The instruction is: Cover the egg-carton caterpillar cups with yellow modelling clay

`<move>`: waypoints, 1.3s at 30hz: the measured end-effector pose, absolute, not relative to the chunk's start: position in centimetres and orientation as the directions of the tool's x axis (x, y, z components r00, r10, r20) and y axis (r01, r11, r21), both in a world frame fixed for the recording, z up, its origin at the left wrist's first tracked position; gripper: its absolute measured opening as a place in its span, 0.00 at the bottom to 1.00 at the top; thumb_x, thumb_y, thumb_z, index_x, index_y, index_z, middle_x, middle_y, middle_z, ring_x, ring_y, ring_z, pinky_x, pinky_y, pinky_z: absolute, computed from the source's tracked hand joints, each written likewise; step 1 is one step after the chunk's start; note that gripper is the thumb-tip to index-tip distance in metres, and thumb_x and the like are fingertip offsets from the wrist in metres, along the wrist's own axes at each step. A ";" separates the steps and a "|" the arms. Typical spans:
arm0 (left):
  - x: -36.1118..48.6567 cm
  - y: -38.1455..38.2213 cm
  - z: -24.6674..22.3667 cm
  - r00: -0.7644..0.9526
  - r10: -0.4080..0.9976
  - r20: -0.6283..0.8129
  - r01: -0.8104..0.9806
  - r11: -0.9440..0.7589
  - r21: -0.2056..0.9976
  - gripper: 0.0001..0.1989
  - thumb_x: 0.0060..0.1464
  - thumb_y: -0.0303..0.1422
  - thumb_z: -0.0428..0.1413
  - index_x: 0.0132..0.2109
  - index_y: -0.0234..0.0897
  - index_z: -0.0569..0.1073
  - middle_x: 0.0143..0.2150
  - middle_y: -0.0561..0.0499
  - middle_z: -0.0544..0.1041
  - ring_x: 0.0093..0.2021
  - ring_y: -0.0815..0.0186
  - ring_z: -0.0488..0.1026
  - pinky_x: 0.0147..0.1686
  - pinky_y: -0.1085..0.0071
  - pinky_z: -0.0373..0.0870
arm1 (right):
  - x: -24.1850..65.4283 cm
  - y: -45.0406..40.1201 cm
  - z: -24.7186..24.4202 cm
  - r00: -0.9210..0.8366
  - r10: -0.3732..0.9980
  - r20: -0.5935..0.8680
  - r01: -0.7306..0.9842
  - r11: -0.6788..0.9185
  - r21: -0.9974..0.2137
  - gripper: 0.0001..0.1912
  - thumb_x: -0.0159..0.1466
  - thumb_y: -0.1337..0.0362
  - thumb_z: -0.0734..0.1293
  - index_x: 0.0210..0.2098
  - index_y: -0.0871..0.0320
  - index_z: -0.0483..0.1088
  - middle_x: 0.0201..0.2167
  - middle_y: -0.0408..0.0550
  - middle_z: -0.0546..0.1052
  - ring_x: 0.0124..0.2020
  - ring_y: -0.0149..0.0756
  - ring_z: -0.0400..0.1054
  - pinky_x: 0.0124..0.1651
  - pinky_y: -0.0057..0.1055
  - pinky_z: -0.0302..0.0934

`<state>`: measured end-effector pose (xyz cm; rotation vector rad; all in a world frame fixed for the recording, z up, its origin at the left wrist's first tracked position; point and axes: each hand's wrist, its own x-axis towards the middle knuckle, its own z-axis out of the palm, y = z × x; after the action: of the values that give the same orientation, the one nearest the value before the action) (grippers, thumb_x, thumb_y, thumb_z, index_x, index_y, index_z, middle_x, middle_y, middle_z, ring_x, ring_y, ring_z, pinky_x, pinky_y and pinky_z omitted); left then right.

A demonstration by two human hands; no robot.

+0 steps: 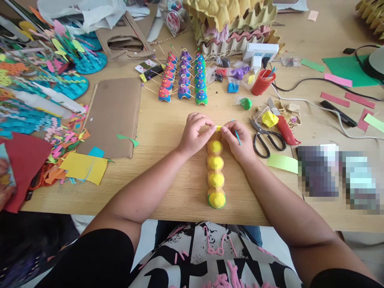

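An egg-carton strip (220, 187) lies lengthwise in front of me, its bumps capped with yellow clay (216, 163) and its near end edged in green. At its far end, my left hand (198, 131) pinches a bit of yellow clay between thumb and fingers. My right hand (240, 140) pinches the same spot from the other side, and a thin blue stick (238, 137) pokes out between its fingers. The fingers partly hide the far bump. Beyond my hands stand three painted egg-carton caterpillars, one red (168, 76), one purple (184, 74) and one green and blue (201, 80).
Right of my hands lie scissors (268, 138), a red-handled cutter (286, 128) and a yellow clay lump (270, 119). A red cup (263, 82) and egg trays (234, 24) stand behind. Cardboard (112, 116) and paper scraps lie left. Another person's hand (5, 184) shows at the left edge.
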<state>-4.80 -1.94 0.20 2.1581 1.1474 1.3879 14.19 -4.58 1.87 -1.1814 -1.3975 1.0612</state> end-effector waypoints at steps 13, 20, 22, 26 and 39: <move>-4.8 -2.0 0.3 0.220 0.813 0.539 0.364 -0.581 0.728 0.15 0.69 0.46 0.62 0.47 0.41 0.86 0.43 0.48 0.85 0.49 0.60 0.78 0.56 0.60 0.74 | 14.1 -4.3 1.3 -0.031 0.993 0.110 0.085 0.112 -0.990 0.29 0.57 0.33 0.76 0.31 0.52 0.72 0.24 0.40 0.69 0.27 0.32 0.58 0.32 0.34 0.55; -4.8 -1.8 0.1 0.218 0.799 0.560 0.367 -0.599 0.711 0.14 0.68 0.46 0.63 0.43 0.41 0.85 0.41 0.49 0.85 0.48 0.61 0.78 0.55 0.61 0.74 | 14.1 -4.5 1.8 -0.035 0.987 0.159 0.081 0.161 -0.984 0.29 0.59 0.32 0.75 0.33 0.52 0.73 0.26 0.40 0.70 0.28 0.31 0.60 0.34 0.33 0.59; -4.8 -1.7 0.1 0.197 0.787 0.585 0.349 -0.613 0.708 0.13 0.67 0.44 0.64 0.41 0.40 0.84 0.40 0.49 0.85 0.47 0.61 0.79 0.54 0.62 0.74 | 14.1 -4.4 1.8 -0.051 0.985 0.167 0.101 0.171 -0.980 0.30 0.58 0.32 0.75 0.34 0.52 0.74 0.26 0.39 0.69 0.28 0.31 0.59 0.34 0.33 0.58; -4.7 -1.7 0.1 0.172 0.777 0.605 0.342 -0.623 0.703 0.11 0.67 0.41 0.64 0.39 0.40 0.84 0.38 0.50 0.85 0.45 0.62 0.79 0.53 0.63 0.74 | 14.1 -4.3 1.6 -0.075 0.982 0.175 0.110 0.182 -0.977 0.30 0.59 0.32 0.75 0.34 0.53 0.73 0.25 0.38 0.66 0.27 0.29 0.57 0.32 0.32 0.57; -4.6 -1.8 -0.1 0.100 0.871 0.481 0.242 -0.490 0.837 0.10 0.64 0.41 0.67 0.43 0.40 0.86 0.45 0.47 0.88 0.49 0.62 0.82 0.54 0.64 0.76 | 14.0 -4.3 1.5 -0.014 0.984 0.176 0.072 0.176 -0.982 0.30 0.59 0.31 0.75 0.33 0.52 0.71 0.25 0.38 0.70 0.26 0.30 0.63 0.32 0.32 0.62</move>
<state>-4.62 -1.76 -0.06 1.8092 1.0881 1.4136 13.98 -4.34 1.50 -1.1253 -1.3465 1.0477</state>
